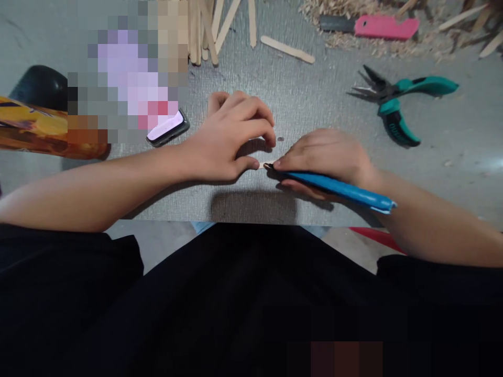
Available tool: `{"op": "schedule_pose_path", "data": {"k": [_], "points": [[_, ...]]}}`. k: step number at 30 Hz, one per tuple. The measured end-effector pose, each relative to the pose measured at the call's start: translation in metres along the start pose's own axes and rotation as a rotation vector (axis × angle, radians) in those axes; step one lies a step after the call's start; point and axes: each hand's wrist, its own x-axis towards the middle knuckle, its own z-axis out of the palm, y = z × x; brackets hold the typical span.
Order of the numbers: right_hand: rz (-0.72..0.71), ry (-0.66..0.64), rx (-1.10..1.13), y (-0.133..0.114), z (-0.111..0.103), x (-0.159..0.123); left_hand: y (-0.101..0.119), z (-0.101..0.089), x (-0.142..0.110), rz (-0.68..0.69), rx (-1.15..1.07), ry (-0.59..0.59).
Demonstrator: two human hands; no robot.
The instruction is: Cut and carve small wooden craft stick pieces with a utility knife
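My right hand [328, 154] is closed around a slim blue-handled tool [340, 187] with a narrow dark tip; whether it is a craft knife or a pen I cannot make out. That tip meets a small pale piece of wooden stick [262, 165] on the table, partly hidden by my fingers. On the other side, my left hand [236, 133] rests with its fingers bent and spread apart. Its thumb tip touches the near end of the stick piece, while the index finger stays clear of it.
Wooden craft sticks [204, 36] lie at the back, with a single stick [287, 50] apart. A pink-handled cutter [387, 26] lies among wood shavings [334, 8]. Teal-handled pliers [396, 99] lie right. Left are a phone [168, 128], partly blurred, and an orange-yellow package [35, 128].
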Motion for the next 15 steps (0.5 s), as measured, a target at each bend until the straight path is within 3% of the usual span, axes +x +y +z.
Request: {"op": "schedule_pose_path", "data": {"k": [5, 11, 15], "points": [[-0.067, 0.006, 0.006, 0.002, 0.002, -0.002, 0.003, 0.001, 0.001, 0.006, 0.012, -0.046], [-0.132, 0.081, -0.119, -0.002, 0.008, -0.003, 0.006, 0.000, -0.005, 0.159, 0.385, -0.159], [-0.178, 0.073, -0.087, 0.003, 0.013, -0.006, 0.008, 0.000, -0.008, 0.164, 0.471, -0.144]]}}
